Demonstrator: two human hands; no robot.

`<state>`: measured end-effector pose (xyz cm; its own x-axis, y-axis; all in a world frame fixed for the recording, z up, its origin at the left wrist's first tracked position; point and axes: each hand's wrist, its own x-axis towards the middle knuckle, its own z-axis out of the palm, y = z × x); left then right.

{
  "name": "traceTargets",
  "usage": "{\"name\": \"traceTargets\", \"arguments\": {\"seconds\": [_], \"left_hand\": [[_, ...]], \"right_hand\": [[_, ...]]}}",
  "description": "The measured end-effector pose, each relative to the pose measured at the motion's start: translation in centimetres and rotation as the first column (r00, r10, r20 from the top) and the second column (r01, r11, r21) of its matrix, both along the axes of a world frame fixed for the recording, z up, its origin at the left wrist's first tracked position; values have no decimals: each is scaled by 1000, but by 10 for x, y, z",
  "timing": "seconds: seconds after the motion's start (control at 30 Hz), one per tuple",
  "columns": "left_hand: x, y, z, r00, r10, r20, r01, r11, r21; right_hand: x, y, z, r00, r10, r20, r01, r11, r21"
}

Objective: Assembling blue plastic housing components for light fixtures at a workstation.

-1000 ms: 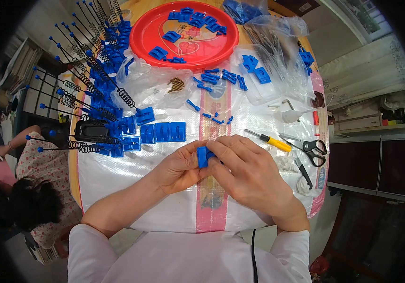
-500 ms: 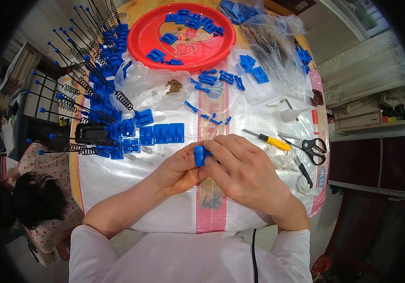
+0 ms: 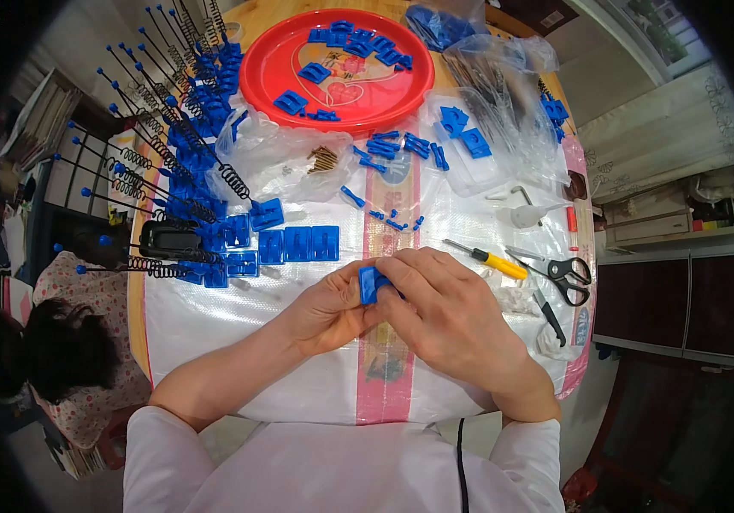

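Head view: both hands meet near the middle of the counter (image 3: 213, 342), which is covered with a white woven sheet. The left hand (image 3: 328, 308) and the right hand (image 3: 448, 312) together hold one small blue part (image 3: 370, 282). Each hand's grip is closed on it, with fingers pinched around its sides, and the part stands just above the sheet between the fingertips.

At 12 o'clock from the hands, just beyond them, lies a row of flat blue plates (image 3: 298, 244). Farther toward 12 o'clock small blue bits (image 3: 392, 221) are scattered, and past them sits a red tray (image 3: 256, 73) with more blue pieces in it.

At 11 o'clock a clear bag (image 3: 277, 162) holds brass screws (image 3: 324, 158). At 10 o'clock a heap of blue-tipped rods with black springs (image 3: 170, 145) fans out toward the counter's left edge, with a black box (image 3: 170, 241) lying among them.

At 2 o'clock, near the right hand, lies a yellow-handled screwdriver (image 3: 491, 261). At 3 o'clock, beside it, are black scissors (image 3: 563, 274) and a dark pen-like tool (image 3: 548, 315). At 1 o'clock clear bags (image 3: 504, 94) hold more blue parts (image 3: 465, 137).

At 9 o'clock, off the counter's edge, another person's dark hair (image 3: 59, 350) shows, above a floral cloth.
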<state>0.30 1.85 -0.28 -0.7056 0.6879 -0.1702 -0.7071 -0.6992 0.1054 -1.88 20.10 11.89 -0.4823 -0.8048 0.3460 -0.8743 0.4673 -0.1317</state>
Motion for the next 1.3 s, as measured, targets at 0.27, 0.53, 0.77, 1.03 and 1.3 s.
{"name": "traceTargets", "arguments": {"seconds": [0.27,0.53,0.77,1.03,1.3], "left_hand": [[1,-1,0,1000,6,0,-6,1000,-19],[0,-2,5,1000,3,-28,-4,1000,-16],[0,-1,3,999,6,-43,-7,1000,-17],[0,-2,1,999,2,-32,-3,1000,-14],[0,-3,3,1000,13,-21,-12,1000,25]], "right_hand": [[-1,-1,-4,1000,19,-21,-20,999,-38],[-1,-1,-3,1000,24,-6,-24,999,-49],[0,-1,-2,1000,6,-4,-6,1000,-24],[1,-1,-1,1000,-9,7,9,1000,-5],[1,-1,-2,1000,1,15,-1,1000,-19]]}}
